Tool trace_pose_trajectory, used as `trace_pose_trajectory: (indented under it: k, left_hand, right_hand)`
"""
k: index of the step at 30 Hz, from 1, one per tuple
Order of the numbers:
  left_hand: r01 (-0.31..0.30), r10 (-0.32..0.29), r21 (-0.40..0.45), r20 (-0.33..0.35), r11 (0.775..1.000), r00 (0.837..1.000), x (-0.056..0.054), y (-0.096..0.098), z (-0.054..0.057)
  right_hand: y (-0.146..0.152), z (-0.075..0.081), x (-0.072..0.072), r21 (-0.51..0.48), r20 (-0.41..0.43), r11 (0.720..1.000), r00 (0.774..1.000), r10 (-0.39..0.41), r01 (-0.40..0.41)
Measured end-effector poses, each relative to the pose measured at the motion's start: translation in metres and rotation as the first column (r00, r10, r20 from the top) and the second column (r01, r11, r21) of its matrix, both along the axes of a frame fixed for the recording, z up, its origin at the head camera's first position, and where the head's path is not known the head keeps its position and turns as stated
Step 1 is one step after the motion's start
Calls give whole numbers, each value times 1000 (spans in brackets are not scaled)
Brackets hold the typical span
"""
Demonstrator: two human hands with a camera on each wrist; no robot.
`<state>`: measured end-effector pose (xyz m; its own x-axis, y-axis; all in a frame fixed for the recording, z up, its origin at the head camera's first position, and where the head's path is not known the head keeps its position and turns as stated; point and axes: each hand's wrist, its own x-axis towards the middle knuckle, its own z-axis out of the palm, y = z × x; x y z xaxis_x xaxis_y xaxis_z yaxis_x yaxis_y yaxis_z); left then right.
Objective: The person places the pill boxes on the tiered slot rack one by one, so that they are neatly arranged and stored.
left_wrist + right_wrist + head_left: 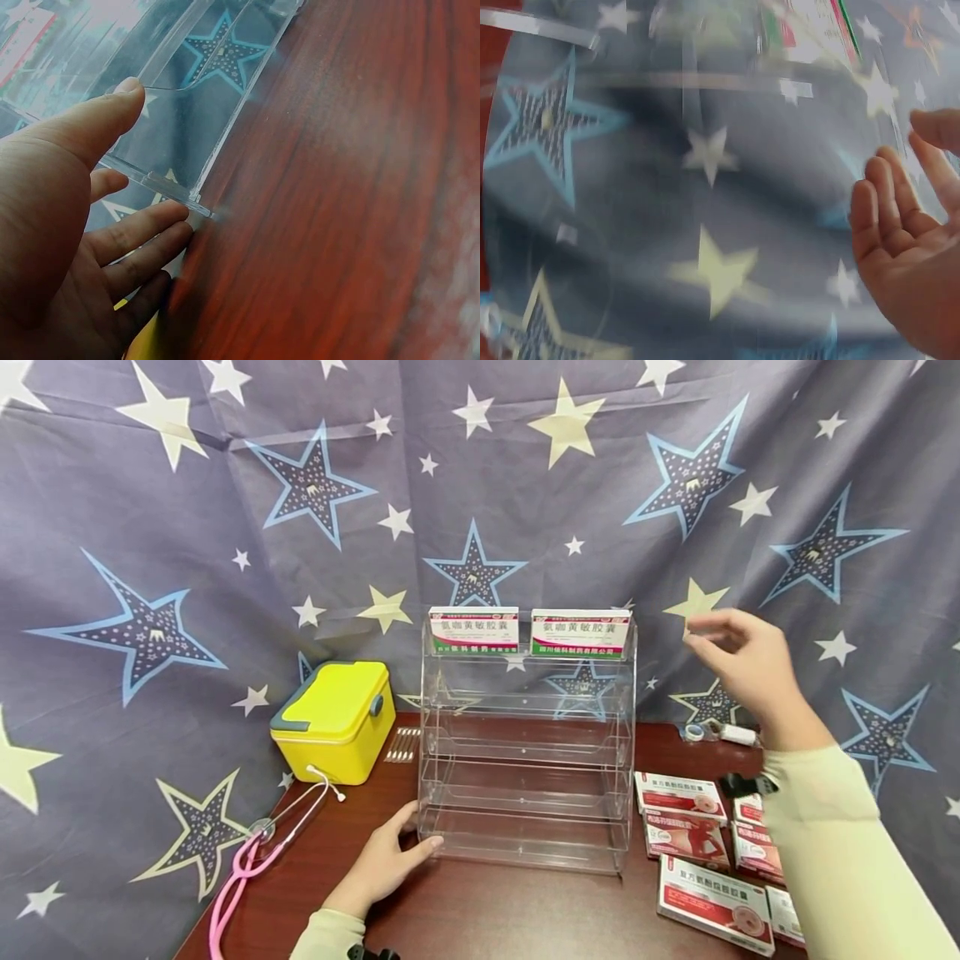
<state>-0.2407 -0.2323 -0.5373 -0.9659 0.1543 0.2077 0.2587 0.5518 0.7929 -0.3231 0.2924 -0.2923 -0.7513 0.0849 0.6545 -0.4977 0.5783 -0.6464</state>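
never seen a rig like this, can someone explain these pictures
No machine here: a person works with two bare hands. The wide picture is taken from the person's head, looking forward and down; the other two are taken from the wrists. The left hand holds a lower corner of a clear plastic tiered rack, thumb in front. The right hand is raised beside it, holding nothing. In the rack's top tier stand two white, pink and green cardboard boxes. On the reddish-brown wooden table are a yellow lidded plastic box, a pink-tubed stethoscope and flat red-and-white cardboard boxes.
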Motion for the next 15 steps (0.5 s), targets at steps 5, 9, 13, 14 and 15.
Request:
trace_pose_trajectory:
  k: [5,9,13,14,15]
  left_hand:
    - [-8,8,-4,16,1000,1000,-2,-1,1]
    - [-11,11,-5,19,1000,1000,-2,-1,0]
    - [-9,9,2,20,1000,1000,-2,-1,-3]
    - [-7,7,5,21,1000,1000,-2,-1,-3]
    - [-5,5,7,22,1000,1000,-2,0,-3]
  right_hand:
    - [54,-52,24,51,84,989,986,-145,142]
    - [97,-101,32,139,225,980,960,-168,139]
    - [123,-135,44,225,351,969,918,-182,106]
    - [129,-141,48,232,377,968,909,-178,94]
    - [133,-146,51,241,402,967,898,-180,86]
